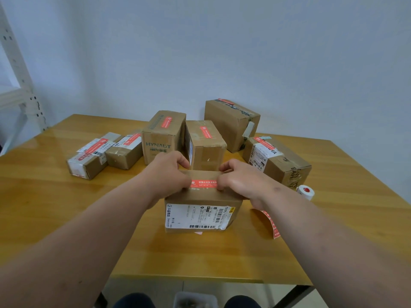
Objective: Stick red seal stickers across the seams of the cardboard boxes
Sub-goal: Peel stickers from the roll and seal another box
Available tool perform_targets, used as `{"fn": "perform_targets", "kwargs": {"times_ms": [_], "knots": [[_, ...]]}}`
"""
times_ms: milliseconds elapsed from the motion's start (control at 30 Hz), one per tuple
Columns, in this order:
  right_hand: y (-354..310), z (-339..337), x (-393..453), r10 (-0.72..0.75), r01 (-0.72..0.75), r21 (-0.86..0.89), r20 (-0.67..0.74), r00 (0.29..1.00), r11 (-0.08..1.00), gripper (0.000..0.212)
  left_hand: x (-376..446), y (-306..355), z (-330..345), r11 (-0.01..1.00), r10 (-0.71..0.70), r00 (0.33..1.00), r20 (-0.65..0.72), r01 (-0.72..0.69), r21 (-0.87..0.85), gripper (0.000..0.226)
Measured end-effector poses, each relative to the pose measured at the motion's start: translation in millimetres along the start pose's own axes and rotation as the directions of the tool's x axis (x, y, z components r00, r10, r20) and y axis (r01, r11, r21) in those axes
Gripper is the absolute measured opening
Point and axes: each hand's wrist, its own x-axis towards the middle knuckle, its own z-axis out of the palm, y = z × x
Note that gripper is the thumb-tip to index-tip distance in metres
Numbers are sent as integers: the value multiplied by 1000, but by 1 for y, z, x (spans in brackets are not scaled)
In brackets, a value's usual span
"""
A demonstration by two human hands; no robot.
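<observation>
A small cardboard box (200,216) with a white shipping label on its front stands on the wooden table (66,207) right before me. A red seal sticker (203,183) lies along its top. My left hand (169,174) grips the box's left top, fingers curled over the far edge, thumb at the sticker's left end. Mirroring it, my right hand (240,181) curls its fingers over the far edge on the right, with its thumb on the sticker's right end. Both ends of the sticker are hidden under my hands.
Several other cardboard boxes (163,136) with red seals stand in an arc behind. A roll of stickers (305,192) lies at the right, and a curled strip of red stickers (269,221) lies beside the front box. A metal shelf frame (20,85) stands at the left.
</observation>
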Motion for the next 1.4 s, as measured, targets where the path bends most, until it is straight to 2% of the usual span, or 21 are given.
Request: {"fn": "perform_targets", "kwargs": {"times_ms": [100, 200, 267, 400, 567, 667, 733, 867, 967, 1033, 1133, 1267, 1400], "knots": [[3, -2, 0, 25, -26, 47, 22, 999, 999, 53, -2, -1, -3, 998, -11, 1000, 19, 12, -63, 37], [5, -1, 0, 14, -14, -1, 8, 1000, 1000, 55, -4, 1, -1, 1000, -26, 1000, 3, 26, 6, 48], [5, -3, 0, 17, -17, 23, 21, 1000, 1000, 51, -4, 1, -1, 1000, -25, 1000, 15, 25, -13, 44], [8, -9, -2, 22, -26, 110, 35, 999, 994, 45, -6, -5, -7, 987, -28, 998, 63, 38, -157, 39], [9, -8, -1, 7, -10, 74, 37, 999, 997, 48, -7, -7, -7, 989, -9, 998, 63, 18, -144, 37], [7, -9, -2, 17, -19, 102, 20, 1000, 995, 39, -5, -7, -7, 989, -6, 999, 50, 13, -147, 39], [5, -7, -2, 22, -23, 104, 7, 1000, 994, 26, -2, -6, -5, 988, -19, 1000, 13, 20, -154, 33], [2, -5, 1, 20, -18, 39, -35, 999, 999, 17, 3, -4, -2, 998, -3, 999, -38, 0, -68, 31], [-2, -5, -1, 45, -41, 87, -48, 998, 995, 21, 7, -3, -1, 999, -23, 998, -55, 21, -44, 27], [-6, -2, -3, 58, -55, 80, -39, 998, 995, 21, 8, -1, 1, 995, -1, 995, -98, 10, 97, 20], [-11, 3, -2, 26, -27, -26, -34, 999, 999, 19, 8, 5, 4, 932, 35, 992, -118, 11, 363, 36], [-16, 6, -1, 27, -27, -2, -27, 999, 1000, 19, 11, 9, 2, 913, 13, 996, -86, 23, 407, 30], [-17, 10, 1, 15, -16, -61, -26, 1000, 998, 32, 11, 12, 2, 886, 1, 999, -53, 24, 463, 46]]}}
